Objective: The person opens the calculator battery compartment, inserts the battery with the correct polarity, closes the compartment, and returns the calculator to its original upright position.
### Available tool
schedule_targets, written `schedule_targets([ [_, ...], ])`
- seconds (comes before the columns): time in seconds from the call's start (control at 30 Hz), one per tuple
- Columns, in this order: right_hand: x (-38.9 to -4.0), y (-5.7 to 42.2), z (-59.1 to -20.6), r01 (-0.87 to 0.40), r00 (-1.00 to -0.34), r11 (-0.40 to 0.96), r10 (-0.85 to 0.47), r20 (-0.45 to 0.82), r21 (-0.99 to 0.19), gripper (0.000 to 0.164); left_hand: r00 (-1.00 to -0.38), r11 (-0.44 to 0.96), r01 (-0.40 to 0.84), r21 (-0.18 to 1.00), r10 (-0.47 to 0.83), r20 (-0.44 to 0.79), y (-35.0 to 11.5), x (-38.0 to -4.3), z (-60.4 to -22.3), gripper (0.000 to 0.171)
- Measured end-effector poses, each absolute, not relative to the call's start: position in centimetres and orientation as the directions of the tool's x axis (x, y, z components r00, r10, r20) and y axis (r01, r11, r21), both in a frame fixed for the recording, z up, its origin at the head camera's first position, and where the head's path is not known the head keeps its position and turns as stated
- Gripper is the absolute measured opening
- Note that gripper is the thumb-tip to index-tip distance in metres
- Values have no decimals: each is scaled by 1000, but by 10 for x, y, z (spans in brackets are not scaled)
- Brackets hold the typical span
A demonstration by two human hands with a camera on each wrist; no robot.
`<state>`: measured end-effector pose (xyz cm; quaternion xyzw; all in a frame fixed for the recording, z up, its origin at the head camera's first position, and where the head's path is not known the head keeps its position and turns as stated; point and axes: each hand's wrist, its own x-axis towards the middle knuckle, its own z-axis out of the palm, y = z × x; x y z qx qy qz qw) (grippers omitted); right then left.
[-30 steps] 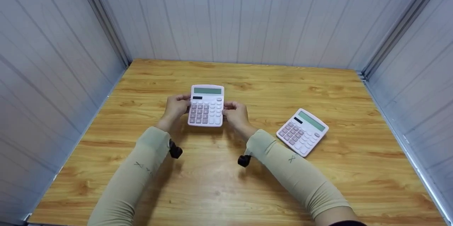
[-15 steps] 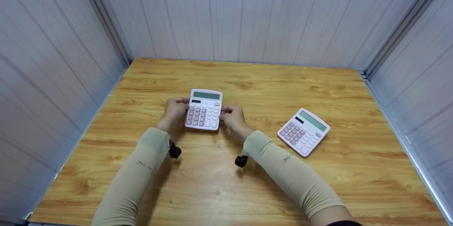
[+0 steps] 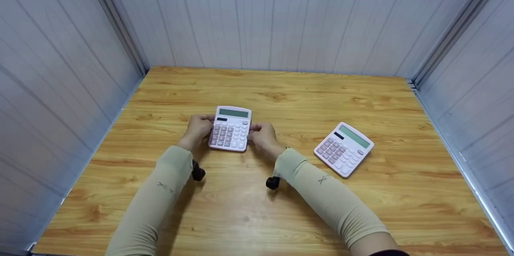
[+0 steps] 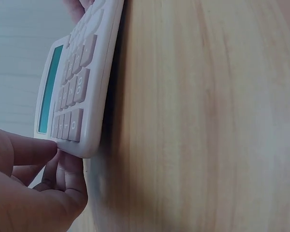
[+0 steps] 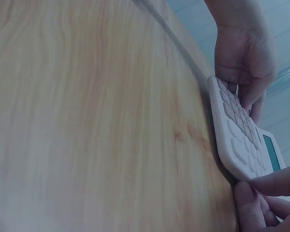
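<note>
A pale pink calculator [image 3: 230,129] with a green display is low over the wooden table, left of centre, its screen end away from me. My left hand [image 3: 199,128] pinches its left edge between thumb and fingers, and my right hand [image 3: 263,135] does the same on the right edge. In the left wrist view a thin dark shadow lies along the near edge of the calculator [image 4: 79,82], close over the wood. The right wrist view has both hands at opposite sides of the calculator [image 5: 241,133]. Its underside is hidden.
A second pink calculator [image 3: 344,149] lies turned at an angle on the table [image 3: 249,216], to the right beside my right forearm. Pale panelled walls [image 3: 257,19] enclose the table at the back and both sides.
Both hands have brought the held calculator down and slightly toward me, closer to the table. The second calculator has stayed in place.
</note>
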<state>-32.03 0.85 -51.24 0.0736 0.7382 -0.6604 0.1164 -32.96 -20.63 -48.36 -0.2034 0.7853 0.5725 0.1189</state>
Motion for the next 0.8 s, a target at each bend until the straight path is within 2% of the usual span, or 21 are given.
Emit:
schedule_targets([
  [0.17, -319, 8, -510, 266, -959, 164, -58, -278, -950, 29, -905, 276, -422, 863, -177, -386, -208, -329, -488, 60],
  [0.47, -319, 8, -508, 290, -950, 153, -69, -303, -945, 29, -925, 315, -376, 871, -176, -336, -208, -328, -493, 59],
  [0.8, -320, 23, -499, 268, -958, 128, -72, -278, -955, 42, -899, 244, -433, 868, -182, -397, -210, -327, -481, 55],
])
